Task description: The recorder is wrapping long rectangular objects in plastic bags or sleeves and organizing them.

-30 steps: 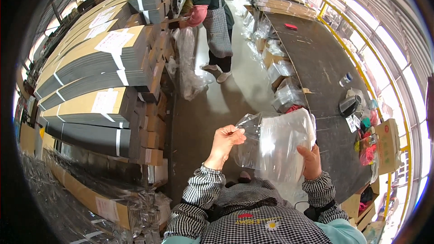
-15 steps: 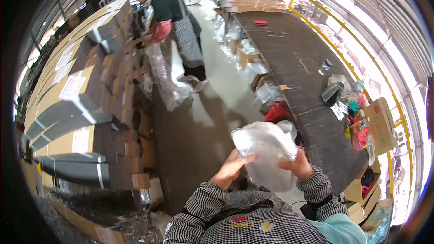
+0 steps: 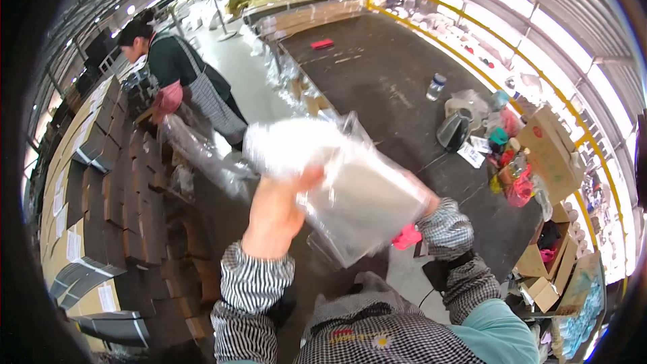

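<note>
A clear plastic bag (image 3: pixel 367 205), perhaps several together, hangs tilted in front of my body; its glossy, bright white upper part (image 3: pixel 283 145) spreads to the left. My left hand (image 3: pixel 280 205) is closed on that upper part, thumb across the plastic. At the bag's right edge is my right hand (image 3: pixel 426 197), gripping it with most of its fingers hidden behind the plastic. Both hands are somewhat blurred. Beneath the bag, near my right wrist, shows a bright pink-red piece (image 3: pixel 406 236).
A long dark table (image 3: pixel 377 61) runs along the right, holding a bottle (image 3: pixel 436 86), a dark jug-like container (image 3: pixel 455 129) and a cardboard box (image 3: pixel 549 152). Strapped cardboard stacks (image 3: pixel 87 229) line the left. A co-worker (image 3: pixel 195 77) bends over them, handling clear plastic.
The bag has risen and turned, its upper part swinging left. My left hand has moved up and left; the right has shifted up and slightly left. My view has turned right.
</note>
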`<state>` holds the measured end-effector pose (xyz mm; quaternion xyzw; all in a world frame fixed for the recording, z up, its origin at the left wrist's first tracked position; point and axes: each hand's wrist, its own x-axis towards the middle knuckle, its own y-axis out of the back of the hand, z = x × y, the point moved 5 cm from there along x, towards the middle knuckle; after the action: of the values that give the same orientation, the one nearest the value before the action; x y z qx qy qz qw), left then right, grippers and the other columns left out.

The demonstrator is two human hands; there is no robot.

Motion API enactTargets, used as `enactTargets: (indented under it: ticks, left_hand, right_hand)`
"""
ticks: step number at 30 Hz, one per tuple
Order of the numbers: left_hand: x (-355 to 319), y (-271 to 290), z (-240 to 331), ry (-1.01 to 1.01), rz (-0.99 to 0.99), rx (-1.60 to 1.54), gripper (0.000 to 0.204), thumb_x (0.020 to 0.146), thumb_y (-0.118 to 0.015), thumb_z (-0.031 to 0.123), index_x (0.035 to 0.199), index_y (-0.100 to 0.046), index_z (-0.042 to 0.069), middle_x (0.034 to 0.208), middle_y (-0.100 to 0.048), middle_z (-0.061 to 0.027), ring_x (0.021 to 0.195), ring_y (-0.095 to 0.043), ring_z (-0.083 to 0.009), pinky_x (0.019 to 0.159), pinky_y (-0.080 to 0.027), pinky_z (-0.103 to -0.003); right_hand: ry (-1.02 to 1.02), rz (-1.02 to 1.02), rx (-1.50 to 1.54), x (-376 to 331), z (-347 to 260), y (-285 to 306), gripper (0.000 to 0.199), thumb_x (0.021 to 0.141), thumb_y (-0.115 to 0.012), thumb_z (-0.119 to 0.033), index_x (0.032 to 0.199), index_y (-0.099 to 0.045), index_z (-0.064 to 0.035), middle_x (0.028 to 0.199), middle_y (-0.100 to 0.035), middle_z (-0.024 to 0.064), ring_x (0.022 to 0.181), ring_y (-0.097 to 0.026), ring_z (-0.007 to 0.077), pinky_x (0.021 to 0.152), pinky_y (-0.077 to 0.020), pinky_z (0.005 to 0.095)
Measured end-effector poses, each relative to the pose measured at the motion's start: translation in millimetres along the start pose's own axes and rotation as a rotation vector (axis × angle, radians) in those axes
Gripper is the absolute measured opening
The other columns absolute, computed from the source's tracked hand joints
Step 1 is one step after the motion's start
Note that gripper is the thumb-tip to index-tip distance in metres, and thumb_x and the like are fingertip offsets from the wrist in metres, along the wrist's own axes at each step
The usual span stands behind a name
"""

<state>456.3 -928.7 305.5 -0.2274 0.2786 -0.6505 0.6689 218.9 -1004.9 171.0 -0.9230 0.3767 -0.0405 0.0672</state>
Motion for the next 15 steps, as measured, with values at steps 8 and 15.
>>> enactTargets:
  ticks: [8,15]
  left_hand:
    - [104,-3,8,-0.134,0.083,0.105,0.039,0.079,-0.067,-0.010,0.116,-0.060,-0.002,0.107,-0.066,-0.0096,0.096,-0.065,-0.0211,0.084,-0.053,-0.034]
    - [152,36,13,-0.136,0.189,0.075,0.040,0.079,-0.064,-0.011,0.118,-0.059,-0.003,0.110,-0.067,-0.0123,0.098,-0.066,-0.0253,0.086,-0.054,-0.038]
  right_hand:
    - [0.563,0.453,-1.102,8,-150,-7,0.114,0.061,-0.088,-0.015,0.151,-0.021,0.0013,0.155,-0.030,0.0178,0.143,-0.029,0.0355,0.116,-0.0256,0.0437]
    - [0.713,0.471,-1.023,128,-125,3,0.078,0.069,-0.077,-0.010,0.139,-0.044,-0.0028,0.133,-0.056,0.0164,0.116,-0.057,0.0324,0.099,-0.0441,0.0407]
